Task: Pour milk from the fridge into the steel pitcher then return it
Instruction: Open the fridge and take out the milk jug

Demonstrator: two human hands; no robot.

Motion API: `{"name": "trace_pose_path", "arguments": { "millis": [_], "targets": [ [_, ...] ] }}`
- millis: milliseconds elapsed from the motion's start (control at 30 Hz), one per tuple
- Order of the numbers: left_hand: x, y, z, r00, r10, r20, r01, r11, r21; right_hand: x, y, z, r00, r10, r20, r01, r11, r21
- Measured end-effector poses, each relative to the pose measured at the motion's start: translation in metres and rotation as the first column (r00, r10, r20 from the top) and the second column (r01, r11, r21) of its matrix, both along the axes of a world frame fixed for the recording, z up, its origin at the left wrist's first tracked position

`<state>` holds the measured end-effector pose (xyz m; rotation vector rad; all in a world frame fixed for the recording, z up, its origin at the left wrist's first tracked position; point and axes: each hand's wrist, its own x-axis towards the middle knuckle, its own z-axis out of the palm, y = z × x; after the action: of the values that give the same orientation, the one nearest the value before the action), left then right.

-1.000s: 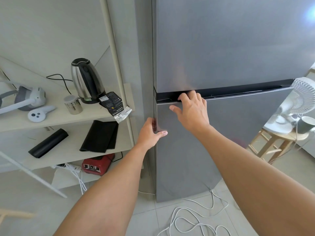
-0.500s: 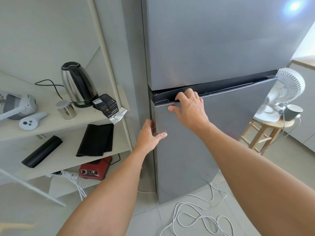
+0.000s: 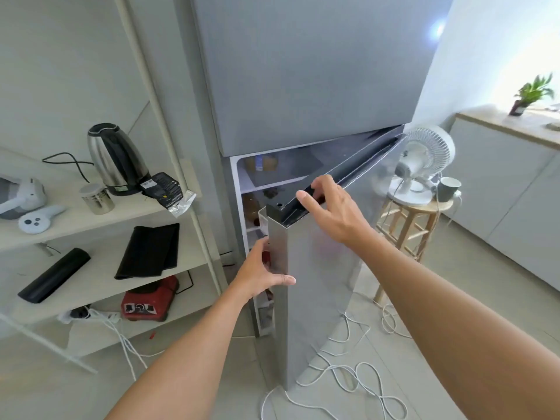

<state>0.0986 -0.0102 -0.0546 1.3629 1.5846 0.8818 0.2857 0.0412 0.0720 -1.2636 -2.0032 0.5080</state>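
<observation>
Lower fridge door [image 3: 321, 286] standing part open, swung out toward the camera, upper door [image 3: 309, 71] shut above it. Right hand [image 3: 333, 213] clamped on the dark handle strip [image 3: 348, 180] along the door's top edge, fingers curled over it, thumb stretched out to the left. Left hand [image 3: 260, 272] wrapped around the door's free vertical edge, thumb pressed flat on the steel face, fingers hidden behind. Through the gap, a lit interior [image 3: 272, 174] with 1 glass shelf and some blurred containers; possibly a carton on the top shelf, but no milk clearly made out. Steel pitcher out of view. To the left, a shelf unit [image 3: 91, 216] bearing an electric kettle [image 3: 116, 159], a small steel canister [image 3: 97, 198] and a black foil pouch [image 3: 168, 190]. To the right, a white fan [image 3: 421, 168] and a grey cup [image 3: 450, 189] on a wooden stool [image 3: 415, 219]. White cable [image 3: 348, 380] looped on the floor by the door.
</observation>
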Motion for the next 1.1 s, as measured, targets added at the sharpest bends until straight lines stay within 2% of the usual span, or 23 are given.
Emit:
{"name": "trace_pose_path", "arguments": {
  "millis": [233,333,433,533,633,800,900,1100],
  "targets": [
    [0.050,-0.030,-0.002,0.986,-0.126,0.108,0.132,0.990,-0.053,0.060,-0.020,0.020,0.967,-0.185,0.177,0.194,0.980,-0.036],
    [0.074,-0.034,-0.003,0.973,-0.172,0.154,0.184,0.981,-0.068,0.087,-0.028,0.024,0.958,-0.213,0.193,0.224,0.974,-0.037],
    [0.096,-0.037,-0.008,0.978,-0.036,0.206,0.044,0.998,-0.036,0.110,-0.036,0.028,0.948,-0.224,0.226,0.238,0.971,-0.035],
    [0.124,-0.040,-0.009,0.981,0.163,0.109,-0.169,0.985,0.047,0.137,-0.046,0.035,0.926,-0.228,0.301,0.257,0.965,-0.059],
    [0.148,-0.041,-0.009,0.974,0.170,0.149,-0.184,0.979,0.084,0.161,-0.055,0.042,0.901,-0.260,0.348,0.301,0.951,-0.069],
    [0.189,-0.045,-0.003,0.996,-0.030,-0.080,0.051,0.958,0.281,0.198,-0.063,0.048,0.858,-0.287,0.426,0.345,0.936,-0.065],
    [0.214,-0.050,-0.001,0.976,-0.126,-0.180,0.179,0.931,0.320,0.216,-0.067,0.053,0.808,-0.311,0.500,0.390,0.919,-0.058],
    [0.254,-0.047,-0.001,0.896,-0.195,-0.400,0.351,0.862,0.366,0.247,-0.069,0.051,0.672,-0.465,0.576,0.552,0.833,0.029]
  ]
}}
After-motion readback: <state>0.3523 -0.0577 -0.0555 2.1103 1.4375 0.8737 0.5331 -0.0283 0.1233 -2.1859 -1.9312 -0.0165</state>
